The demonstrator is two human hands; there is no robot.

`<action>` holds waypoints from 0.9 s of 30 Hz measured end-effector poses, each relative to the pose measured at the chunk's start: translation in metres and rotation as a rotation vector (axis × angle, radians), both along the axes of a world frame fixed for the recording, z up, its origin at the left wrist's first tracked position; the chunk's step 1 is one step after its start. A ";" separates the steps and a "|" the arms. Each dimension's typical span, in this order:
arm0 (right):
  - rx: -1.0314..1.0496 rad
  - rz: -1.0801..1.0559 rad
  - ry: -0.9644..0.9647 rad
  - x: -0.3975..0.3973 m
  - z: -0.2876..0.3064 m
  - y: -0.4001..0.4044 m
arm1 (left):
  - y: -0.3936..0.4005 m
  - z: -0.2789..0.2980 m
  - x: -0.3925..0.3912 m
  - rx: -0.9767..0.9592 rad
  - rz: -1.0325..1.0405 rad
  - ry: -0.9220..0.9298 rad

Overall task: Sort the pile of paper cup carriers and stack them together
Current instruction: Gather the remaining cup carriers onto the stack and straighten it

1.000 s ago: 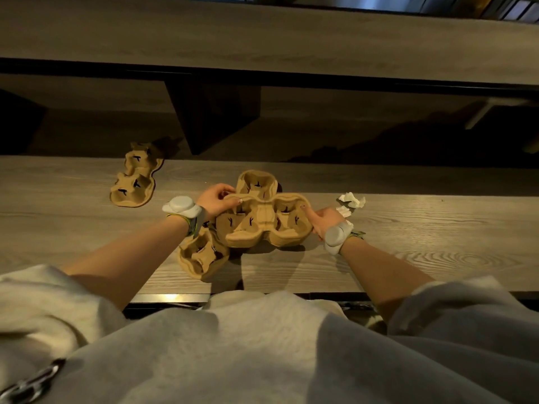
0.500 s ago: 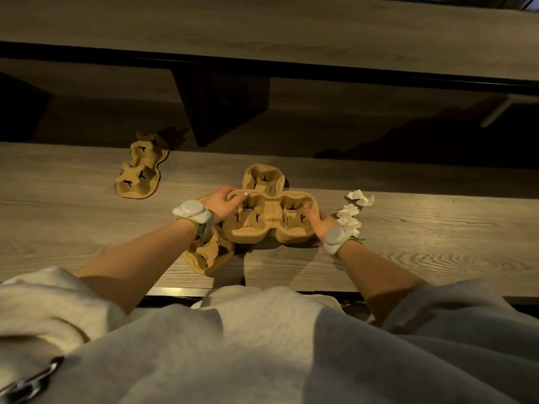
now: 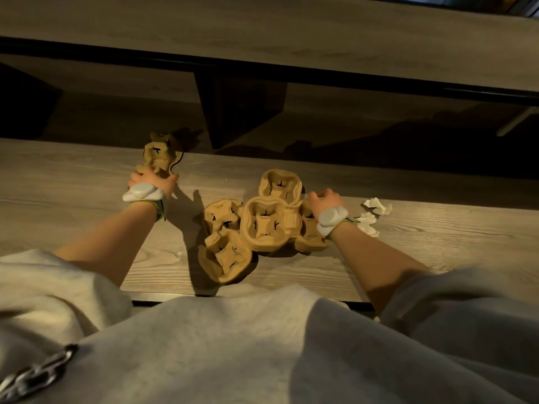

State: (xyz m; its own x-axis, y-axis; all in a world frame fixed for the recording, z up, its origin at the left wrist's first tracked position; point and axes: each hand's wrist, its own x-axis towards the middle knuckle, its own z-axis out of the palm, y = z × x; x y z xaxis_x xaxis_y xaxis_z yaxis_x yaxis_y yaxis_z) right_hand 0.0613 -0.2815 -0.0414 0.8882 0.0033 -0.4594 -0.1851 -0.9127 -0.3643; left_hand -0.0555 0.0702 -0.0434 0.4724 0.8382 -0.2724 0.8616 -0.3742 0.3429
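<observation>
A pile of brown pulp cup carriers sits mid-table. A stack of two-cup carriers (image 3: 269,221) lies in the middle, another carrier (image 3: 226,249) leans at its near left, and one (image 3: 280,183) pokes out behind. My right hand (image 3: 323,199) grips the right edge of the carrier (image 3: 309,237) on the stack's right side. Far left, my left hand (image 3: 153,182) grips the near end of a separate two-cup carrier (image 3: 160,154) by the table's far edge.
Crumpled white paper scraps (image 3: 373,212) lie right of my right hand. The wooden table (image 3: 73,205) ends at a dark gap beyond the carriers, with a higher wooden counter (image 3: 262,30) behind. A grey sweatshirt fills the foreground.
My left hand left the central pile and reached far left, taking hold of the separate carrier. My right hand shifted up along the pile's right edge. The near-left carrier now lies uncovered.
</observation>
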 end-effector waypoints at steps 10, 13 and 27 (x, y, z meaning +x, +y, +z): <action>-0.155 -0.022 -0.023 -0.002 -0.007 0.009 | 0.051 -0.025 0.009 -0.048 0.035 0.123; -0.129 -0.014 -0.005 0.000 -0.007 0.009 | 0.041 -0.014 0.008 -0.014 0.039 0.144; -0.101 0.038 0.054 0.001 -0.001 0.009 | 0.024 -0.016 -0.010 0.021 -0.163 0.278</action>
